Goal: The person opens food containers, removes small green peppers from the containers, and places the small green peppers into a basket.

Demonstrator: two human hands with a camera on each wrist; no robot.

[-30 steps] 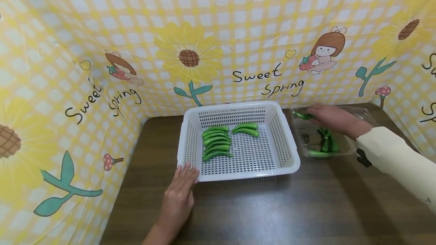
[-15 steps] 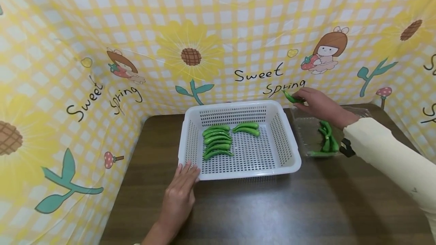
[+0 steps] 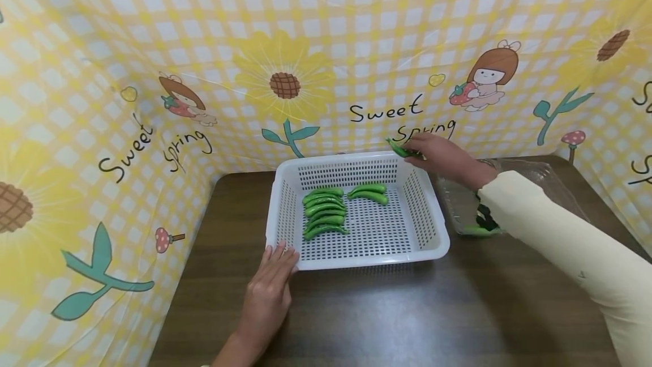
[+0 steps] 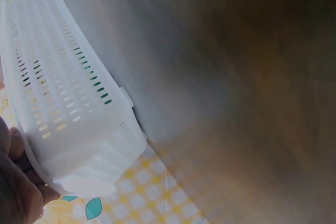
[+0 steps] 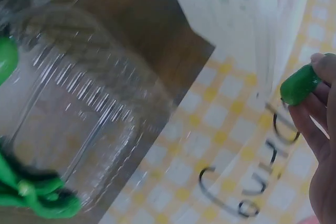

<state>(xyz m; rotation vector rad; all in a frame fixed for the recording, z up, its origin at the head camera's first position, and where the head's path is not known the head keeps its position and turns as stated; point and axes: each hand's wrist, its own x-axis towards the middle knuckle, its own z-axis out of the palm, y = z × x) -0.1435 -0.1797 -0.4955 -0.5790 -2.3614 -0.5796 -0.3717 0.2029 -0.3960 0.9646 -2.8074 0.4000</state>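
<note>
My right hand (image 3: 440, 156) pinches a green chili pepper (image 3: 399, 149) over the far right corner of a white perforated plastic basket (image 3: 351, 262). In the right wrist view the pepper's rounded end (image 5: 299, 86) sticks out between thumb and fingers. My left hand (image 3: 269, 293) rests on the basket's near left corner, fingers laid over the rim. Inside the basket, a column of several green chili peppers (image 3: 324, 208) lies at the left, with two more peppers (image 3: 369, 192) to its right along the back.
A clear plastic box (image 5: 89, 108) with more green peppers (image 5: 39, 187) stands right of the basket, partly hidden by my right forearm in the head view. The brown table (image 3: 356, 321) meets a yellow checked cloth (image 3: 316, 10) at the back and sides.
My right hand has lifted the pepper out of the clear box and carried it left to the basket's far right corner. The left hand stays on the rim.
</note>
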